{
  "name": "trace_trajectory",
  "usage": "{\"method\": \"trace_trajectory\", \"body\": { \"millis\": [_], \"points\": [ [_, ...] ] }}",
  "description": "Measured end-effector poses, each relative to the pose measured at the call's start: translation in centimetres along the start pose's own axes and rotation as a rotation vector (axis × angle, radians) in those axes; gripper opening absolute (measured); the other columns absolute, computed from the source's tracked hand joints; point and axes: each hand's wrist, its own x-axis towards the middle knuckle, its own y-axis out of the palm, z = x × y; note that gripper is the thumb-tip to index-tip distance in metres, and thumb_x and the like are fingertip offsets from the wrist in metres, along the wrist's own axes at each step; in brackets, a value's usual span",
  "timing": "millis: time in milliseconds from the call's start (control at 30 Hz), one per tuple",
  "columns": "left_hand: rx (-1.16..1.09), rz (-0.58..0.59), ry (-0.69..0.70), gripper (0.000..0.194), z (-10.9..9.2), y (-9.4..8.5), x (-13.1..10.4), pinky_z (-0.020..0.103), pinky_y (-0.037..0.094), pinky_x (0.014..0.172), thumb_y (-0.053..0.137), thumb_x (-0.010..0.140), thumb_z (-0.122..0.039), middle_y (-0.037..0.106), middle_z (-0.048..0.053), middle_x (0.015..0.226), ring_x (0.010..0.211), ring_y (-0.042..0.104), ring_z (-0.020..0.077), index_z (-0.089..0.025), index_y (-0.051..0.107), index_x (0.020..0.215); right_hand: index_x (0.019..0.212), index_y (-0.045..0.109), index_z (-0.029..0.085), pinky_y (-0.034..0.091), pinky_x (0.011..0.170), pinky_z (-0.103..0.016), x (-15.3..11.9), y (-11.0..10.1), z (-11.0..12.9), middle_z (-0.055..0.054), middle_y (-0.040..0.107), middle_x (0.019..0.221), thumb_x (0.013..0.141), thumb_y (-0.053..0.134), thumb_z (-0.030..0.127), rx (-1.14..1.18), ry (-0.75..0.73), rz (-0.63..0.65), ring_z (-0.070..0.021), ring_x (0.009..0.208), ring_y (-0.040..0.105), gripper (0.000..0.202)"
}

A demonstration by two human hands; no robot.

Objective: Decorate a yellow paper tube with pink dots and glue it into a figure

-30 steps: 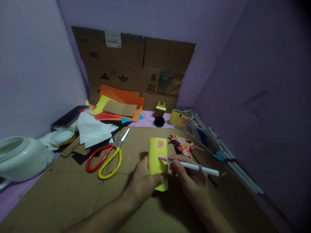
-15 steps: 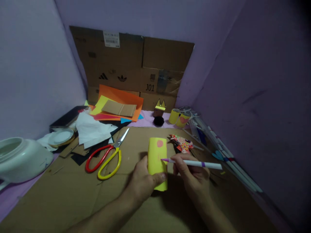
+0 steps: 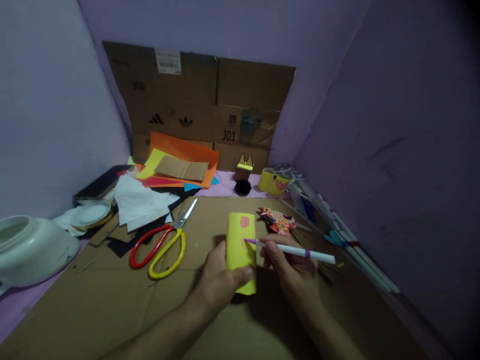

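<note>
A yellow paper-covered tube (image 3: 235,255) stands out in front of me, with a pink round mark near its top. My left hand (image 3: 221,275) is closed around its lower part, the thumb lying across the front and the other fingers hidden behind. Between the fingers of my right hand (image 3: 290,265) is a white marker (image 3: 296,250) with a purple tip and band. The marker's tip is at the tube's front, below the pink mark; faint lines show there. Left of the tube lie scissors (image 3: 176,227) with one red and one yellow handle, blades apart.
Coloured paper sheets (image 3: 204,149) and white paper (image 3: 140,197) lie at the back left, near a white teapot-like vessel (image 3: 45,250). Behind stand two yellow rolls (image 3: 266,179) and a small eared figure (image 3: 244,170). Patterned scraps (image 3: 279,220) and several white markers (image 3: 360,257) are on the right.
My right hand has shifted the marker slightly left and up across the tube's face. The whole view has slid a little left; my left hand keeps its hold.
</note>
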Motion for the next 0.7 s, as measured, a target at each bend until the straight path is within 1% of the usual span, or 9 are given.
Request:
{"method": "trace_trajectory", "body": {
  "millis": [133, 300, 433, 567, 700],
  "points": [
    [0.0, 0.02, 0.016, 0.054, -0.18, -0.01, -0.01, 0.028, 0.046, 0.063, 0.071, 0.057, -0.024, 0.068, 0.008, 0.089, 0.075, 0.062, 0.0213, -0.012, 0.057, 0.108, 0.079, 0.072, 0.019, 0.048, 0.041, -0.022, 0.02, 0.33, 0.16, -0.002, 0.067, 0.061, 0.078, 0.065, 0.026, 0.029, -0.006, 0.007, -0.0116, 0.044, 0.058, 0.01],
    [0.008, 0.025, 0.012, 0.053, -0.64, 0.08, -0.29, 0.028, 0.046, 0.063, 0.071, 0.058, -0.023, 0.067, 0.008, 0.088, 0.074, 0.06, 0.0206, -0.011, 0.057, 0.107, 0.08, 0.073, 0.019, 0.048, 0.039, -0.021, 0.17, 0.35, 0.4, -0.002, 0.068, 0.06, 0.078, 0.065, 0.023, 0.03, -0.028, 0.012, -0.0115, 0.042, 0.058, 0.009],
    [0.026, 0.001, 0.015, 0.051, -0.69, 0.14, -0.36, 0.027, 0.045, 0.061, 0.069, 0.057, -0.022, 0.066, 0.007, 0.086, 0.07, 0.058, 0.0182, -0.011, 0.057, 0.105, 0.08, 0.073, 0.019, 0.049, 0.041, -0.021, 0.18, 0.36, 0.35, -0.002, 0.069, 0.062, 0.078, 0.064, 0.022, 0.047, -0.031, 0.022, -0.011, 0.044, 0.058, 0.01],
    [0.073, -0.014, 0.017, 0.05, -0.61, 0.11, -0.37, 0.028, 0.045, 0.061, 0.07, 0.057, -0.025, 0.067, 0.008, 0.086, 0.071, 0.059, 0.0197, -0.012, 0.057, 0.104, 0.078, 0.073, 0.018, 0.048, 0.04, -0.02, 0.09, 0.26, 0.45, -0.001, 0.066, 0.058, 0.078, 0.064, 0.023, 0.015, -0.016, 0.021, -0.0107, 0.043, 0.057, 0.01],
    [0.094, -0.011, 0.015, 0.048, -0.64, 0.08, -0.43, 0.027, 0.045, 0.06, 0.07, 0.057, -0.026, 0.066, 0.007, 0.084, 0.069, 0.059, 0.0192, -0.012, 0.057, 0.101, 0.072, 0.071, 0.018, 0.045, 0.038, -0.019, 0.06, 0.0, 0.67, 0.0, 0.063, 0.052, 0.079, 0.063, 0.024, -0.004, -0.026, 0.054, -0.0107, 0.041, 0.056, 0.013]
  ]
}}
